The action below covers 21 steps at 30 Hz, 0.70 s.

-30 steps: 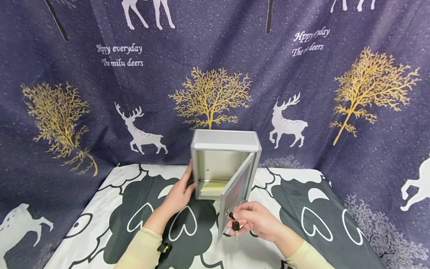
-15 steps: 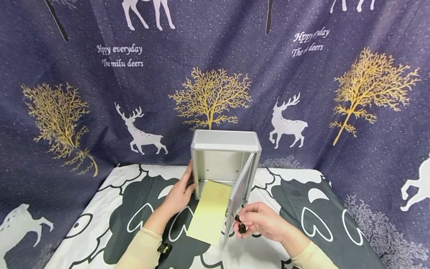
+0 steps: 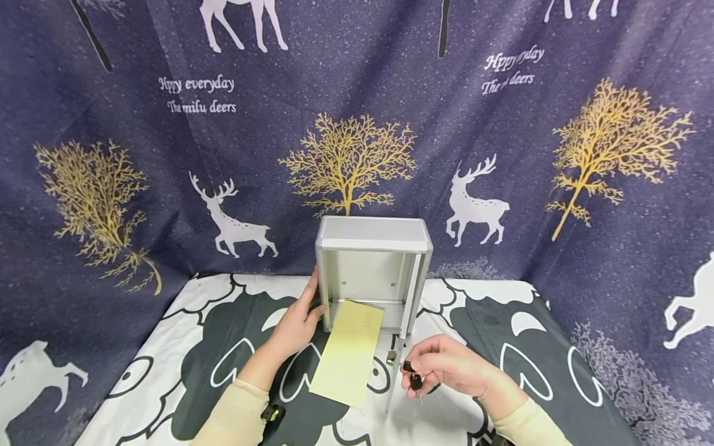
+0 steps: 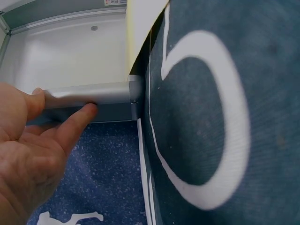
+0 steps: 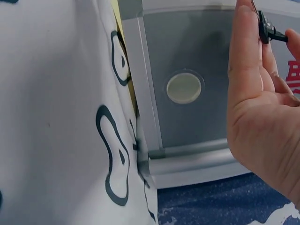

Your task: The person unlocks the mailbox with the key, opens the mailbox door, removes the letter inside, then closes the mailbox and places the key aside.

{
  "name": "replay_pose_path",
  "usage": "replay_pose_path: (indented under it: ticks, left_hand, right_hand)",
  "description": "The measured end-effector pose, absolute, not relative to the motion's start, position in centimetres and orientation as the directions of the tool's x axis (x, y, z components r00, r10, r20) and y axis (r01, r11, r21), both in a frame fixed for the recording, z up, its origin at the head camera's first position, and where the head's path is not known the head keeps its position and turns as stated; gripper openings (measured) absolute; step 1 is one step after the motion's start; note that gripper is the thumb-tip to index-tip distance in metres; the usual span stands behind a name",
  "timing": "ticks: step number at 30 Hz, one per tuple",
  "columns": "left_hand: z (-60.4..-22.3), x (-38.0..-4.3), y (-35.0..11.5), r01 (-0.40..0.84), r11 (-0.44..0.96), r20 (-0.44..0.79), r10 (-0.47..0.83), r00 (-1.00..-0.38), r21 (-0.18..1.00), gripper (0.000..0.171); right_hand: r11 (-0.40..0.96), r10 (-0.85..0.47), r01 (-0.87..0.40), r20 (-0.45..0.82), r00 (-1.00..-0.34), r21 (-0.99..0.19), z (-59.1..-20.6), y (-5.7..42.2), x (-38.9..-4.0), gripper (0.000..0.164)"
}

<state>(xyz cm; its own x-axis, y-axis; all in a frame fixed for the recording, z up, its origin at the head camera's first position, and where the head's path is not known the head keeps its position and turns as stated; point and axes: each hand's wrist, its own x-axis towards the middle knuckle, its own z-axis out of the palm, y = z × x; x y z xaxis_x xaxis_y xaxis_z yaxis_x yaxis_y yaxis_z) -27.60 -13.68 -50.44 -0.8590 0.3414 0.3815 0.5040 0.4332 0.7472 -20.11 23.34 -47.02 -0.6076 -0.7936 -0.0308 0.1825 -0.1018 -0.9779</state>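
A silver metal mailbox point(image 3: 375, 233) stands upright on the cloth, its hinged door point(image 3: 403, 347) swung out toward me at the right. My left hand point(image 3: 295, 325) holds the mailbox's left side wall, thumb at the front edge and fingers along the outside, as the left wrist view shows. With thumb and fingers my right hand point(image 3: 446, 368) pinches a black-headed key point(image 3: 409, 367) at the door's lock. A second black-headed key point(image 3: 415, 381) hangs beneath it. A yellow envelope point(image 3: 348, 356) slants out of the mailbox onto the cloth, its upper end still inside.
Black-and-white patterned cloth point(image 3: 234, 322) covers the surface below. Close behind the mailbox hangs a dark blue curtain point(image 3: 251, 155) with deer and trees. The door's outer face has a round window point(image 5: 183, 88) and red print point(image 5: 294, 77).
My right hand has swung the door farther out to the right, keeping the key pinched. The yellow envelope has slid from inside the mailbox onto the cloth. My left hand stays put.
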Motion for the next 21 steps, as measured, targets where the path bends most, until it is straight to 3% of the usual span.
replay_pose_path:
  ticks: [7,12,21]
  left_hand:
    - [-50.4,-27.6,-13.6,0.493,0.432,0.369,0.341,-0.865,0.755,0.092]
    - [-50.4,-27.6,-13.5,0.49,0.43,0.367,0.34,-0.866,0.758,0.091]
    - [-50.3,-27.5,-13.5,0.483,0.447,0.363,0.33,-0.871,0.753,0.092]
  right_hand:
    - [-0.16,-0.831,0.191,0.027,-0.556,-0.969,-47.0,24.5,-20.4,0.029]
    - [-0.161,-0.836,0.213,0.019,-0.549,-0.964,-47.0,25.3,-20.5,0.02]
    - [-0.161,-0.846,0.209,0.025,-0.533,-0.965,-47.0,26.4,-20.8,0.025]
